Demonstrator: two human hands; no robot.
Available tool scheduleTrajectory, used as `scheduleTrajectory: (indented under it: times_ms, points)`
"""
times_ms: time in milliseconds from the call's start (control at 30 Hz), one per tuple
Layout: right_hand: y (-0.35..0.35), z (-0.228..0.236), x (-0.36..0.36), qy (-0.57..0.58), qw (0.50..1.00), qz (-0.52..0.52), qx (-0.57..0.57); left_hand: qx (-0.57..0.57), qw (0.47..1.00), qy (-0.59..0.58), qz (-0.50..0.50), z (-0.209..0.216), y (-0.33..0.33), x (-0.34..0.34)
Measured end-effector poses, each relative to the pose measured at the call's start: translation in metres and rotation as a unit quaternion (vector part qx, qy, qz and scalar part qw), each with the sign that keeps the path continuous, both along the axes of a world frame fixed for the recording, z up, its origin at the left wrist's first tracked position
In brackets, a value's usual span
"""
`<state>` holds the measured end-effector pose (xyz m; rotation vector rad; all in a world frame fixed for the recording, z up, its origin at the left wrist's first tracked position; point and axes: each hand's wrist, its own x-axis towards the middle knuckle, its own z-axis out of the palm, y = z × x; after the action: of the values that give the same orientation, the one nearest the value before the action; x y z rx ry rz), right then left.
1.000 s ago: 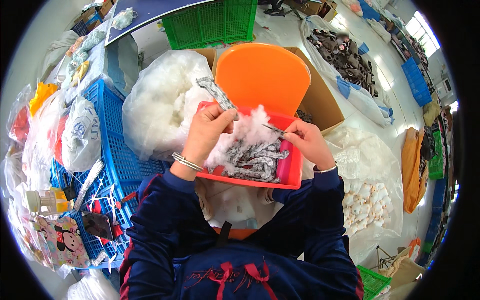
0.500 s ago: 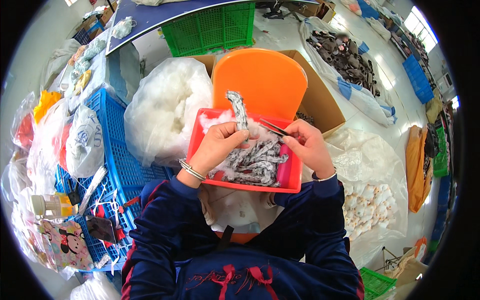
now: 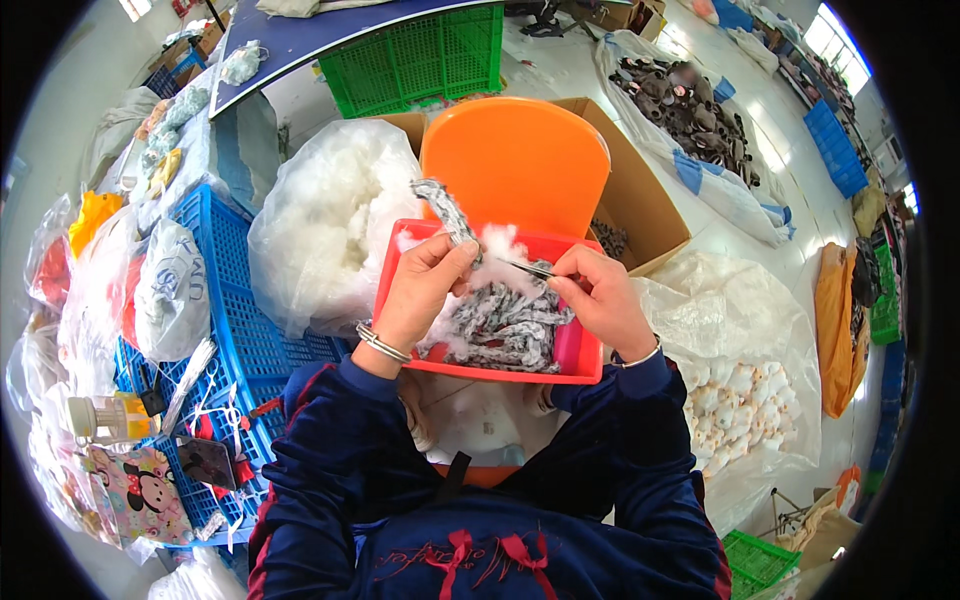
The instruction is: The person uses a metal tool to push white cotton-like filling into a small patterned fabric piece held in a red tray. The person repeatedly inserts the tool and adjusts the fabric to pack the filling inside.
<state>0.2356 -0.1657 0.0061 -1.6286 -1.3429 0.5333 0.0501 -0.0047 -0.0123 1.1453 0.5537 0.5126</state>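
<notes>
Between the thumb and fingers of my left hand (image 3: 427, 285) is a narrow grey-and-white fabric strip (image 3: 446, 212), its far end tilting up to the left. My right hand (image 3: 603, 298) pinches dark metal tweezers (image 3: 530, 268), their tips pointing left toward the strip's near end and a tuft of white stuffing (image 3: 503, 243). Both hands are above a red plastic box (image 3: 480, 372) on my lap. Inside it lie several similar grey fabric pieces (image 3: 505, 325) and loose white fluff. Whether the tweezers grip any fluff, I cannot make out.
An orange stool (image 3: 515, 165) stands just beyond the box, before a cardboard box (image 3: 640, 195). Left are a bag of white stuffing (image 3: 335, 220) and blue crates (image 3: 235, 290). To the right lies a plastic sheet with small white pieces (image 3: 745, 410). Farther off is a green crate (image 3: 415, 60).
The strip has swung from nearly upright to a leftward tilt. My right hand and the tweezers have come slightly left and down, with the tips closer to the strip and fluff.
</notes>
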Motion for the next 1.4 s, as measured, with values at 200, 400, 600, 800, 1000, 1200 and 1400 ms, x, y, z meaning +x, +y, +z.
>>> scheduleTrajectory:
  times_ms: [200, 400, 600, 800, 1000, 1200, 1400]
  points:
    - [0.008, 0.001, -0.017, 0.032, 0.999, 0.005, 0.002, -0.049, 0.998, -0.030, 0.018, 0.006, -0.006, 0.000]
    - [0.013, -0.007, -0.022, 0.043, 0.999, -0.006, 0.030, 0.000, 0.999, -0.010, 0.033, 0.004, -0.007, -0.003]
    - [0.022, -0.029, -0.045, 0.158, 0.986, -0.038, 0.034, 0.014, 0.998, -0.035, 0.057, -0.007, -0.020, 0.008]
    - [0.019, -0.016, -0.032, 0.136, 0.990, -0.012, -0.015, -0.018, 0.998, -0.019, 0.050, -0.004, -0.017, 0.005]
    - [0.002, 0.008, -0.013, 0.008, 0.998, -0.033, 0.058, 0.032, 0.998, 0.009, 0.061, 0.005, -0.004, -0.001]
    - [0.010, -0.007, -0.017, -0.064, 0.995, -0.052, 0.049, -0.040, 0.996, -0.055, 0.053, 0.006, -0.008, 0.001]
    - [0.010, -0.007, -0.022, 0.056, 0.998, -0.031, 0.014, -0.094, 0.989, -0.099, 0.062, 0.006, -0.009, 0.000]
